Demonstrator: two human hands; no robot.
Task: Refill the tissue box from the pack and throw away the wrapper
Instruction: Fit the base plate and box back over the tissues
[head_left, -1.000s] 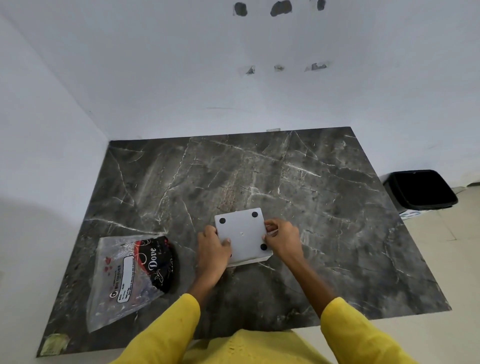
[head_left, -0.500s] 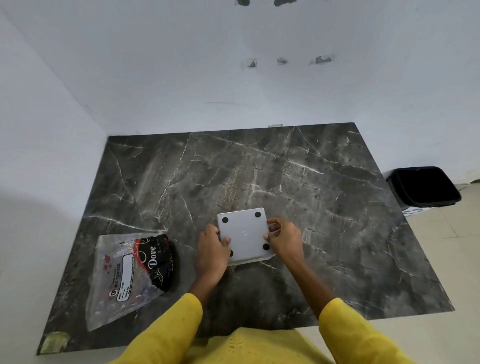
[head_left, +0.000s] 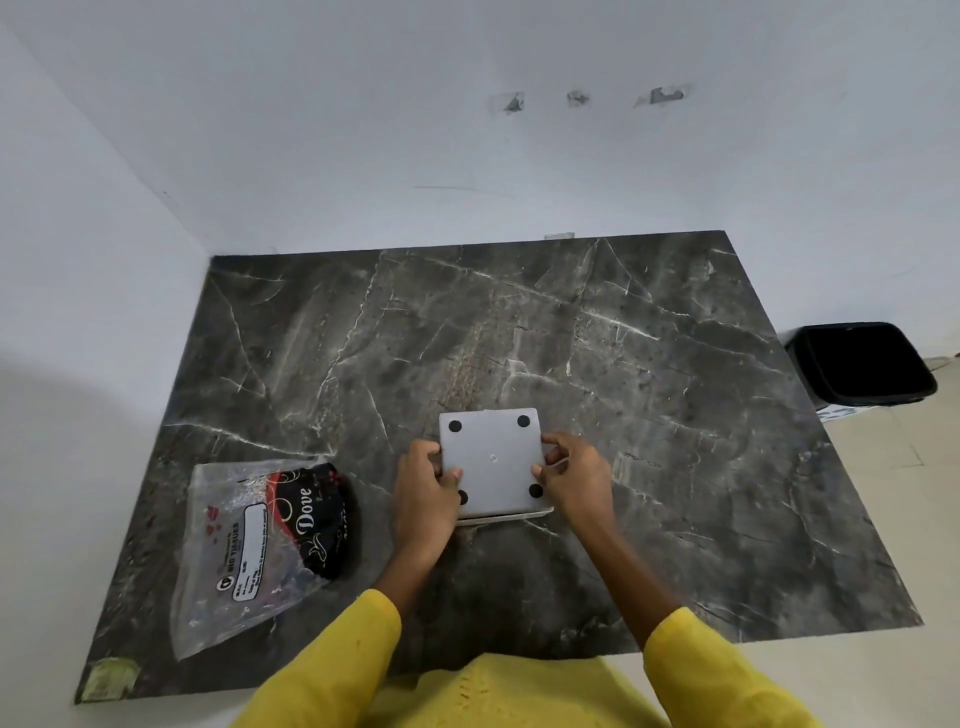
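The white square tissue box (head_left: 493, 462) lies upside down near the front middle of the dark marble table (head_left: 649, 374), its base with black rubber feet facing up. My left hand (head_left: 423, 488) grips its left edge and my right hand (head_left: 574, 480) grips its right edge. A thin white layer shows under the box's near edge. The clear plastic tissue pack wrapper (head_left: 249, 540), with a black and red printed part, lies flat at the table's front left, apart from both hands.
A black bin (head_left: 867, 364) stands on the floor beyond the table's right edge. White walls close the table's far and left sides. A yellowish scrap (head_left: 109, 678) sits at the front left corner.
Both hands keep their hold on the box's sides; the fingers have shifted slightly and the box has turned a little. The wrapper has not moved.
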